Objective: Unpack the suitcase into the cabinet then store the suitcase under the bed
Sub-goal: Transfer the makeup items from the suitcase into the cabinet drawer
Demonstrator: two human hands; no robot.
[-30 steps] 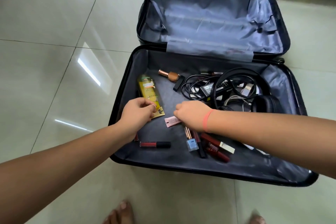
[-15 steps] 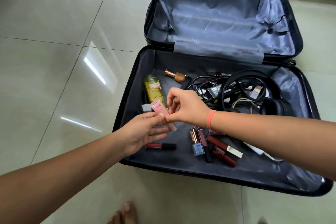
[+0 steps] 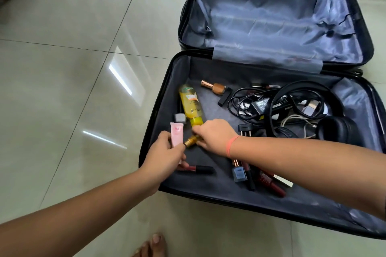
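The black suitcase [image 3: 229, 195] lies open on the tiled floor, its grey-lined lid folded back. My left hand [image 3: 165, 156] holds a pink tube [image 3: 177, 134] upright over the case's left part. My right hand [image 3: 215, 136], with an orange band on the wrist, pinches a small gold-capped item [image 3: 190, 141] right beside the pink tube. A yellow bottle [image 3: 191, 105] lies just behind both hands. What else my right hand covers is hidden.
Inside the case lie a brown nail polish [image 3: 215, 87], a dark red lipstick [image 3: 196, 169], a blue polish bottle [image 3: 239, 174], several lip products [image 3: 269, 182], tangled cables with a charger [image 3: 263, 104] and black headphones [image 3: 336, 131]. My toes [image 3: 153, 245] show at the bottom. Furniture legs stand behind the case.
The pink tube has passed from my right hand into my left hand. My right hand has dropped back into the case and closed on a gold-capped item.
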